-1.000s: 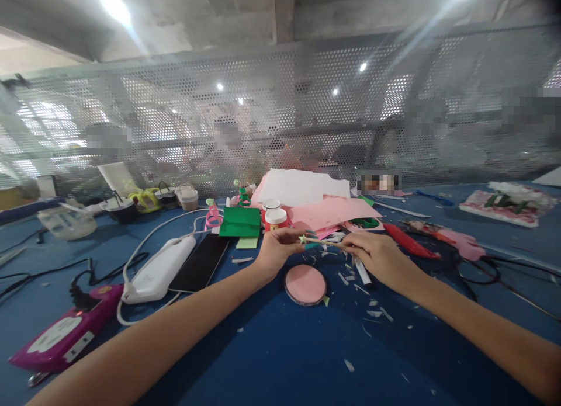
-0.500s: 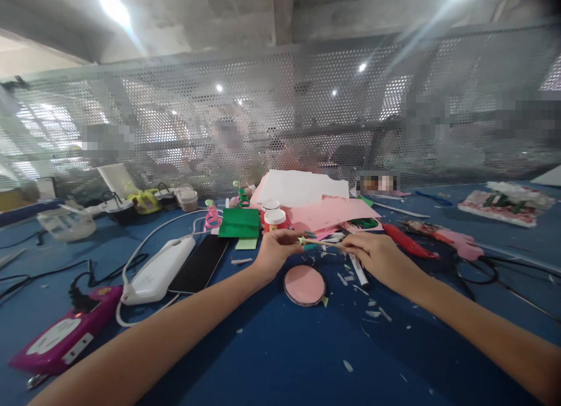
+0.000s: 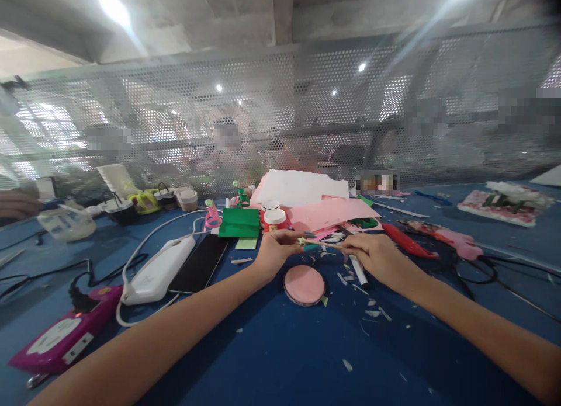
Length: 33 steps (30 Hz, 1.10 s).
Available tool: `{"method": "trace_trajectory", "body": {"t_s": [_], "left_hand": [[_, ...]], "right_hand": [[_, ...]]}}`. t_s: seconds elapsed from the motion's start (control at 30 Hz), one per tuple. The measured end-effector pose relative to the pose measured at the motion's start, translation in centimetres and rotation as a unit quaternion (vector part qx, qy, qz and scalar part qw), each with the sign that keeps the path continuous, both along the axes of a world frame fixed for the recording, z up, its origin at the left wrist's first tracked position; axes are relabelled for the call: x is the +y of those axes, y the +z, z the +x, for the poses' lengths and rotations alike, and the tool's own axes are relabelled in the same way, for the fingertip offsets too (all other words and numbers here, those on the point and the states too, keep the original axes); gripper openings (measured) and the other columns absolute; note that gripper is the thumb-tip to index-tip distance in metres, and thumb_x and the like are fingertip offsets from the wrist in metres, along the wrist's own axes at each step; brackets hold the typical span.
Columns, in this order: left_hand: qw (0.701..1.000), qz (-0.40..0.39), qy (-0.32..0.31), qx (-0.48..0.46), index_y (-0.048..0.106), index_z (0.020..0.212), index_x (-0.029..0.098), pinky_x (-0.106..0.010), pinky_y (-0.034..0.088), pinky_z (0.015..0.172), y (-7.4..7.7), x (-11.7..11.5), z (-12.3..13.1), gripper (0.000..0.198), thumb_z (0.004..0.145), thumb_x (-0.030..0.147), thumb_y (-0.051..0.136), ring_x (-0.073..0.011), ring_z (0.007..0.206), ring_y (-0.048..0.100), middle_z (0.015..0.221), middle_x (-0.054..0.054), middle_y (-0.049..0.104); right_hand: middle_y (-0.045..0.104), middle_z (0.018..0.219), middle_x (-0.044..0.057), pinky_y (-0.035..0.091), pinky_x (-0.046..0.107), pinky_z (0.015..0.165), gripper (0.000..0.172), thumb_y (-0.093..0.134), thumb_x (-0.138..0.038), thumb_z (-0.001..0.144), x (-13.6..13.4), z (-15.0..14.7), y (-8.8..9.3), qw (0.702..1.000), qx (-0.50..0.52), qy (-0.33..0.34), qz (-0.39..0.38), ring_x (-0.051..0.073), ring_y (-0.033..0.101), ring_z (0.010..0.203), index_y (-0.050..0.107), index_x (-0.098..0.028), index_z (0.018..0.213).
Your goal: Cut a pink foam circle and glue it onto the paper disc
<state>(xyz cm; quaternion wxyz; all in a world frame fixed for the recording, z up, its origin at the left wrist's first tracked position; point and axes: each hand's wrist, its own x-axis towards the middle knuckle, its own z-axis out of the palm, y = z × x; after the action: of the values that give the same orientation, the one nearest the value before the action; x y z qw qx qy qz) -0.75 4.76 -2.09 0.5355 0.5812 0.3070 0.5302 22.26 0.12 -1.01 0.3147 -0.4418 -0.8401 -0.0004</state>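
My left hand [image 3: 277, 251] is closed in a pinch on a small pale green star [image 3: 302, 241] that looks like paper. In my right hand [image 3: 372, 254], closed fingers grip a thin wooden stick [image 3: 324, 243]. The stick points left, and its tip meets the star or lies right beside it. Below my hands lies a round pink disc [image 3: 305, 284] with a dark edge. Just behind my left hand stands a jar with a white lid [image 3: 274, 217]. A white tube, perhaps a pen [image 3: 358, 270], lies under my right hand.
Pink and white sheets [image 3: 307, 187] are piled behind, with green card [image 3: 239, 223] to their left. A black phone [image 3: 201, 264], white power bank [image 3: 162, 270] and purple power strip [image 3: 65, 330] lie left. A red-handled tool [image 3: 409, 241] lies right. Paper scraps dot the blue table.
Both my hands, the star and the stick stay almost where they were. At the far left edge, what appears to be another person's blurred hand has come into view.
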Motion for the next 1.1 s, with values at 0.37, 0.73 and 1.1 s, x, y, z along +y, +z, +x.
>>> {"method": "trace_trajectory", "body": {"t_s": [0.37, 0.73, 1.1], "left_hand": [[1.0, -0.005, 0.003, 0.008, 0.072, 0.076, 0.015, -0.035, 0.053, 0.069, 0.1, 0.0, 0.0, 0.031, 0.047, 0.016, 0.083, -0.0197, 0.07, 0.067, 0.076, -0.007, 0.073], [1.0, -0.001, 0.002, -0.02, 0.063, 0.111, 0.019, -0.037, 0.054, 0.078, 0.4, 0.0, -0.1, 0.062, 0.052, 0.01, 0.078, -0.0213, 0.085, 0.068, 0.107, -0.01, 0.069], [0.929, 0.32, 0.116, 0.147, 0.059, 0.117, 0.025, -0.043, 0.042, 0.099, 3.0, 0.1, -1.4, 0.055, 0.065, 0.018, 0.075, -0.0244, 0.114, 0.054, 0.123, -0.009, 0.06]], "right_hand": [[0.069, 0.075, 0.005, 0.045, 0.029, 0.062, 0.024, 0.045, -0.017, 0.086, -0.3, -0.5, 0.3, 0.999, 0.03, -0.003, -0.039, 0.017, 0.063, 0.069, 0.066, -0.019, 0.077], [0.067, 0.067, 0.002, 0.047, 0.026, 0.054, 0.017, 0.049, -0.027, 0.086, -0.6, -0.2, 1.0, 0.981, 0.151, -0.006, -0.125, 0.013, 0.059, 0.052, 0.063, -0.02, 0.078], [0.068, 0.072, 0.004, 0.051, 0.029, 0.054, 0.034, 0.062, -0.05, 0.075, -1.4, -2.4, 0.6, 0.856, 0.366, 0.074, -0.358, 0.015, 0.063, 0.051, 0.061, -0.017, 0.081]]}}
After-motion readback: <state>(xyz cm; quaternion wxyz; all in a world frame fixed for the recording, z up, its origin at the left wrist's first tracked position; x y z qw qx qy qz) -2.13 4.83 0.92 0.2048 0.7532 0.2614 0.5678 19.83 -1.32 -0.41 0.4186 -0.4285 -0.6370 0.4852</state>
